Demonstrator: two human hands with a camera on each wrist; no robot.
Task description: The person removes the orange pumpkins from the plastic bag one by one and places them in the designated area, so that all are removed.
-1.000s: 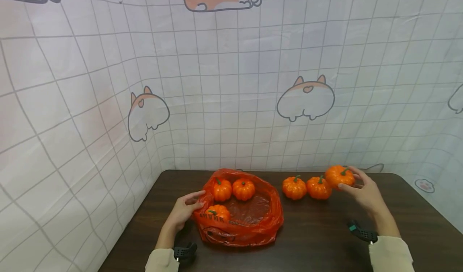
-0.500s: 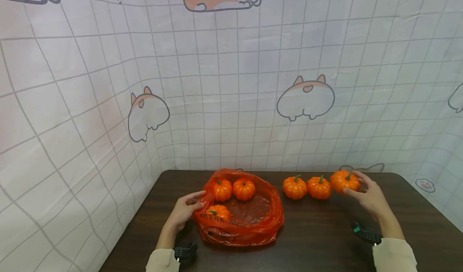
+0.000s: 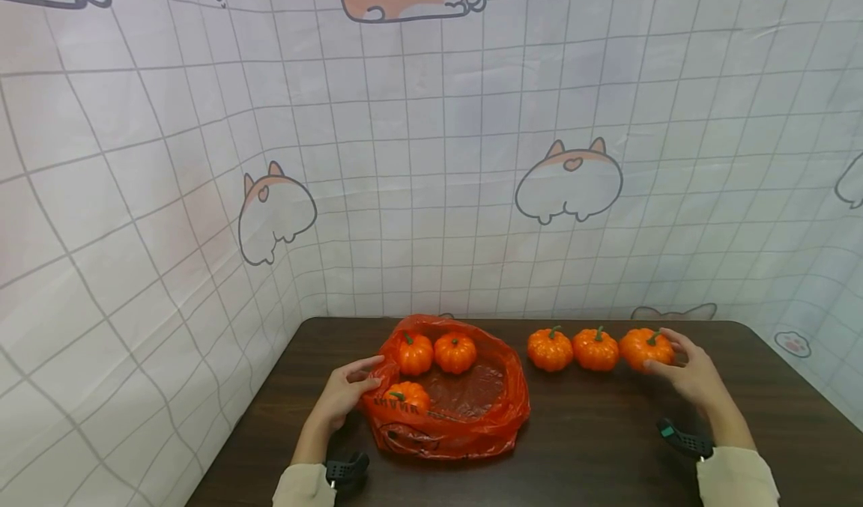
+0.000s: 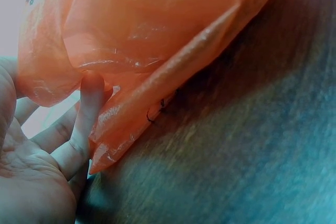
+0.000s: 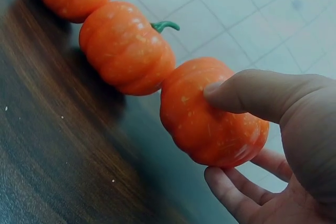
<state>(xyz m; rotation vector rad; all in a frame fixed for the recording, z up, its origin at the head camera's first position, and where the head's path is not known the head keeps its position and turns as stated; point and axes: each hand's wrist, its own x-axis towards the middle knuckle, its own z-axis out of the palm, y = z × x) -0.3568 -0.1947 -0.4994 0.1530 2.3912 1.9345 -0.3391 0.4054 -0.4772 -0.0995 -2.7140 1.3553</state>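
My left hand (image 3: 340,395) holds the left rim of a red plastic bag (image 3: 465,441), its thumb and fingers at the thin film (image 4: 131,30). Inside the bag sit three small orange pumpkins: two at the back (image 3: 414,354) and one at the front left, partly hidden by the rim. With thumb and fingers, my right hand (image 3: 700,376) grips another pumpkin (image 3: 637,350) at the right end of a row of three. In the right wrist view, the thumb presses one side of this pumpkin (image 5: 194,119) and fingertips touch the opposite side.
A middle pumpkin (image 3: 596,351) and a left pumpkin (image 3: 549,351) complete the row near the back edge of the dark wooden table (image 3: 580,439). Right behind the table hangs a white gridded cloth (image 3: 418,215) with dog drawings.
My right hand has moved right and down with its pumpkin, from over the middle pumpkin's edge to the row's right end. My left hand and the bag have stayed in place.
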